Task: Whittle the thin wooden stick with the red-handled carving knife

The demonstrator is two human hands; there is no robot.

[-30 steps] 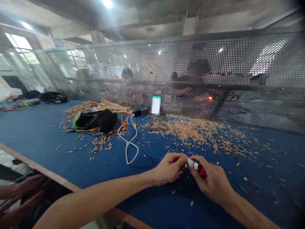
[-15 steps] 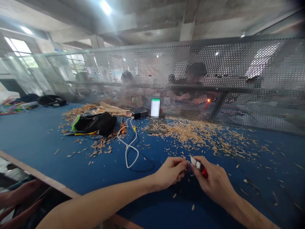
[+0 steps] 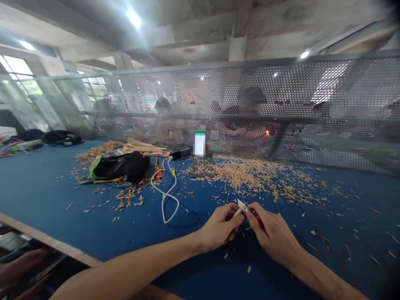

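My left hand [image 3: 222, 225] is closed around a small pale piece of wood [image 3: 238, 212], most of it hidden by the fingers. A craft knife [image 3: 242, 205] with a short pointed blade and a red handle is gripped in my right hand [image 3: 271, 231]. The blade tip points up and left, right by the end of the wood; whether it touches cannot be made out. Both hands are close together above the blue tabletop [image 3: 131, 233]. Just beyond them lies a wide scatter of wood shavings [image 3: 250, 175].
A white cable [image 3: 170, 196] loops left of my hands. Behind it lie a black bag [image 3: 120, 166], wood strips [image 3: 145, 146], a black box [image 3: 181, 153] and a phone with a lit screen [image 3: 200, 145]. A perforated metal screen [image 3: 296, 96] borders the back, with people behind it.
My right hand has moved left toward the left hand, and the knife blade now lies at the wood. The wood shows more clearly between the left fingers. The view has shifted slightly.
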